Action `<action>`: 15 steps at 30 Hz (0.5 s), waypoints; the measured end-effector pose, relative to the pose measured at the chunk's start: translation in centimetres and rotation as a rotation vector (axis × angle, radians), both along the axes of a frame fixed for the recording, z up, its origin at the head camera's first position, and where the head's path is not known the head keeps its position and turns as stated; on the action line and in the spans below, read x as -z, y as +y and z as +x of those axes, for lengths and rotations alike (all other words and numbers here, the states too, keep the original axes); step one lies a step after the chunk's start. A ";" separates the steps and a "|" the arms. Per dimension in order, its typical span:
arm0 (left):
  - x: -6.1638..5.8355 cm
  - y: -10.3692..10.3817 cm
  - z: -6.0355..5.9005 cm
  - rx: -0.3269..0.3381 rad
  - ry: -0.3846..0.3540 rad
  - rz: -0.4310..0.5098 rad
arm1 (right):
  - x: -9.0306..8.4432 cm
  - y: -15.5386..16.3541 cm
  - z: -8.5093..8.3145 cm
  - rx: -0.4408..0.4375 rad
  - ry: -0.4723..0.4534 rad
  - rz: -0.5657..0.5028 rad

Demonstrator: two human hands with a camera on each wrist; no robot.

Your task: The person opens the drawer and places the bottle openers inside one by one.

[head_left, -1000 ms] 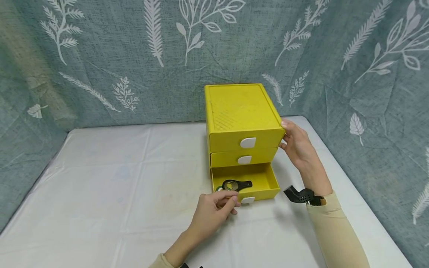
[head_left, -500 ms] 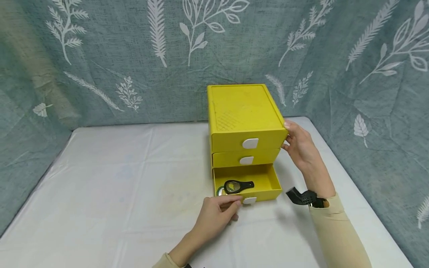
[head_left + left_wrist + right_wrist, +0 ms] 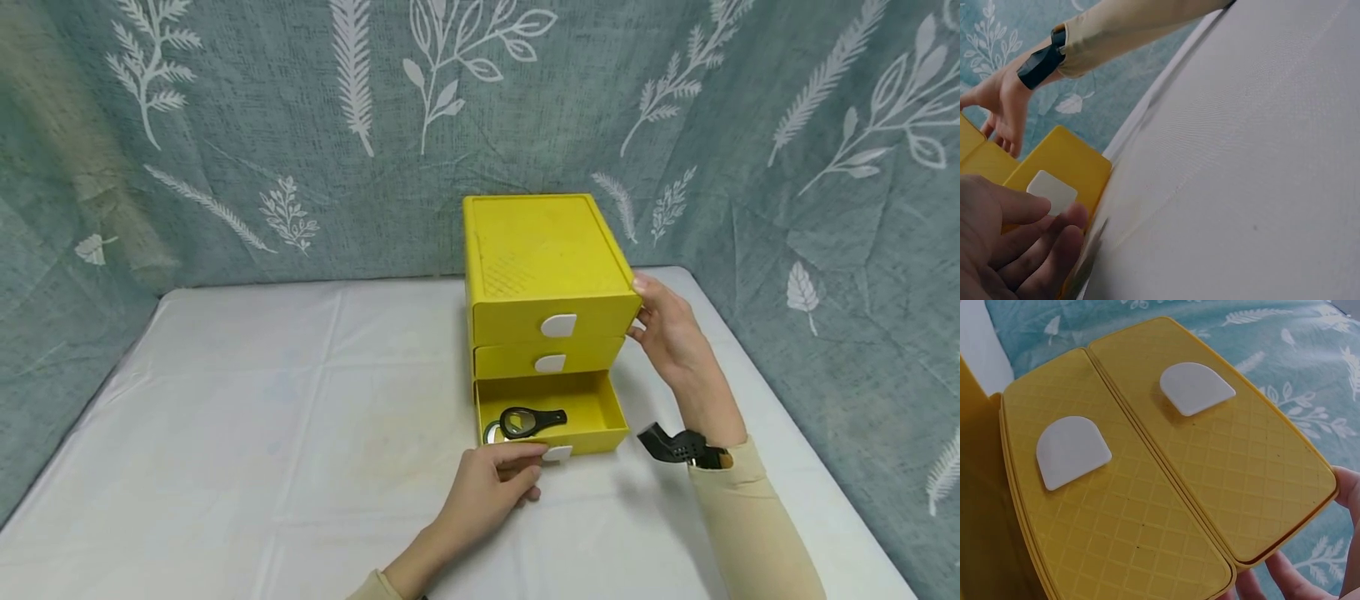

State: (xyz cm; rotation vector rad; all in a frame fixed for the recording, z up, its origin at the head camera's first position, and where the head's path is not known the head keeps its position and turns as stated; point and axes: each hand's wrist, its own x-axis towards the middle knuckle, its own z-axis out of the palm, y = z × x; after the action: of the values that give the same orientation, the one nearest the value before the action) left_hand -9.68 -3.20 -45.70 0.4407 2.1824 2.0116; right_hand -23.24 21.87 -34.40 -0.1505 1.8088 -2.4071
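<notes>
The left hand (image 3: 491,487) rests curled fingers on the open bottom drawer (image 3: 592,408) front, holding nothing. A black magnifying glass (image 3: 525,422) lies inside. At 3 o'clock, the right hand (image 3: 667,333) grips the yellow box (image 3: 543,250) on the white surface (image 3: 262,433).

Left hand (image 3: 997,244) cut off by frame edge, round item (image 3: 492,431) half hidden under magnifier (image 3: 525,421)
</notes>
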 end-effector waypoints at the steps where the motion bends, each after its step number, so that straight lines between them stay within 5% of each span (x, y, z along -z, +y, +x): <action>1: 0.0 0.0 -0.1 -0.008 0.013 -0.002 | 0.0 0.0 0.0 0.001 0.004 0.001; 15: 0.3 0.8 -0.2 -0.179 0.068 -0.027 | 0.0 -0.1 0.1 0.004 -0.021 -0.003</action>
State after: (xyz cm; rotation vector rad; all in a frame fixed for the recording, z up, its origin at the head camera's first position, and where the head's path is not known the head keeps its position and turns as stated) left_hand -9.84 -2.44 -46.01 0.3257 2.3638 2.0811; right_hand -23.16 21.80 -34.39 -0.1216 1.7982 -2.4049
